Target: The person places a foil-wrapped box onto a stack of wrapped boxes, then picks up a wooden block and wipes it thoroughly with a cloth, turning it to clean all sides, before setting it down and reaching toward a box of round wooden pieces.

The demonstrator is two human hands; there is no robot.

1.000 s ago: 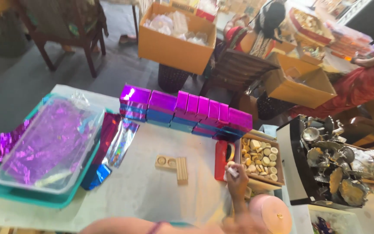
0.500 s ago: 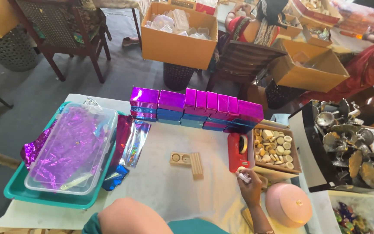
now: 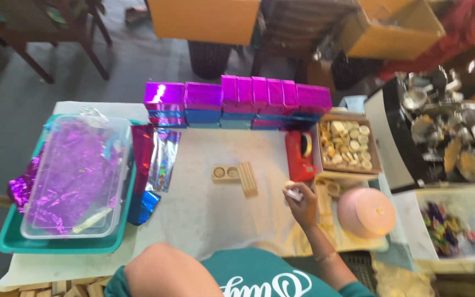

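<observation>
The right hand (image 3: pixel 298 201) is closed around a small white object (image 3: pixel 293 193) near the cloth-covered surface's (image 3: pixel 204 209) right edge, beside the red tape dispenser (image 3: pixel 299 155). Open room lies leftward (past the grooved wooden block (image 3: pixel 236 176)) up to the teal tray (image 3: pixel 56 242). The object looks pale and stubby. The left hand is out of sight.

Standing on grey floor: table (image 3: pixel 221 214) under pale cloth. Lying on it: teal tray (image 3: pixel 12 245) at left edge, foil sheets (image 3: pixel 163 159) beside, wrapped boxes (image 3: pixel 237 102) lining the far edge, wooden blocks (image 3: pixel 236 175) centred, red tape dispenser (image 3: pixel 299 155), pink lid (image 3: pixel 366 212) sitting right.
</observation>
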